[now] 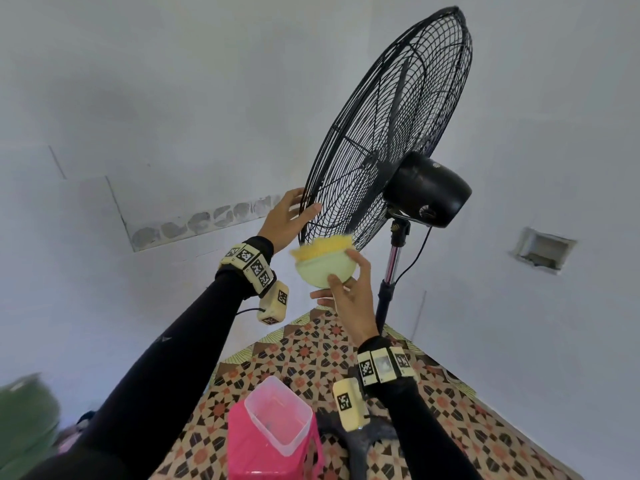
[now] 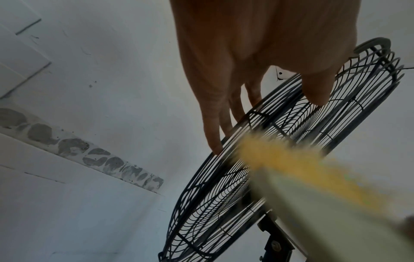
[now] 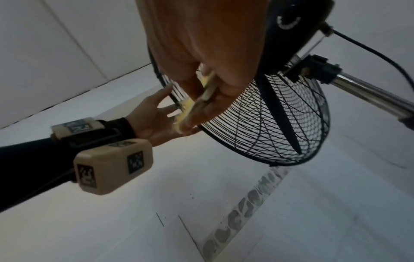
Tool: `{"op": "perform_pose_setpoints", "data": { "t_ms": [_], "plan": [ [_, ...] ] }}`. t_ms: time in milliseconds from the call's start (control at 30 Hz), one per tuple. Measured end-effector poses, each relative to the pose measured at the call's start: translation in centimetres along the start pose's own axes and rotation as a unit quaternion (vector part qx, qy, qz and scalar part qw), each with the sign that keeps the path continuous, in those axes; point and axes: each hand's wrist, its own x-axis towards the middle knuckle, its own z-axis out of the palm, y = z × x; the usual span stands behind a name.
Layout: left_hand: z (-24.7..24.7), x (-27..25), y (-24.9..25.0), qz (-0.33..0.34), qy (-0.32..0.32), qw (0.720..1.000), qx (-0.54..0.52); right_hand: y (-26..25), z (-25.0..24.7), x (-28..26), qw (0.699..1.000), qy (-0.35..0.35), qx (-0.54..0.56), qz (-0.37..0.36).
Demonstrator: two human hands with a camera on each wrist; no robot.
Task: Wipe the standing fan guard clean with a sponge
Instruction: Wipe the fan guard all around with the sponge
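A black standing fan's wire guard [image 1: 381, 133] stands tilted before a white wall. My left hand [image 1: 294, 213] holds the guard's lower left rim, with the fingers along the front and the thumb on the back wires. In the left wrist view those fingers [image 2: 215, 138] lie on the guard [image 2: 212, 203]. My right hand [image 1: 346, 292] pinches a pale green sponge [image 1: 325, 270] with a fuzzy yellow face. The yellow face touches the bottom rim. In the right wrist view the sponge [image 3: 206, 95] sits between my fingers against the guard [image 3: 268, 124], with the left hand [image 3: 150, 122] beside it.
The fan's motor housing [image 1: 429, 192] and chrome pole [image 1: 393, 265] stand right of my hands, with a cord hanging beside them. Below on a patterned mat [image 1: 311, 351] sits a pink container holding a clear tub [image 1: 277, 417]. A wall recess [image 1: 543, 249] is at right.
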Motion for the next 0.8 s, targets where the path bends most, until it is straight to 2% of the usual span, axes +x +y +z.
{"op": "perform_pose_setpoints", "data": {
  "t_ms": [100,233,367,500,567,667,733,800],
  "plan": [
    [-0.4,0.0,0.1,-0.006,0.007,1.000,0.014,-1.6,1.4,0.4,0.998,0.017,0.004,-0.060],
    [-0.2,-0.1,0.5,-0.004,0.001,1.000,0.028,-0.9,2.6,1.2,0.998,0.042,0.002,-0.043],
    [-0.2,0.2,0.1,-0.013,-0.012,1.000,0.004,3.4,2.4,0.7,0.990,0.057,0.053,0.119],
    [-0.1,0.2,0.0,-0.020,-0.010,1.000,-0.008,5.8,1.9,0.2,0.955,0.100,0.033,0.277],
    [0.0,0.2,0.0,-0.016,-0.009,1.000,-0.004,5.9,1.7,1.6,0.942,0.095,0.072,0.312],
    [0.3,0.1,0.1,-0.013,-0.005,1.000,-0.003,3.3,2.4,3.9,0.934,0.086,0.148,0.313],
    [0.4,-0.1,0.3,-0.014,0.001,1.000,-0.003,0.9,2.9,4.8,0.930,0.096,0.211,0.284],
    [0.4,-0.3,0.5,-0.014,0.001,1.000,-0.001,-1.1,3.2,4.8,0.934,0.078,0.238,0.255]
  ]
}}
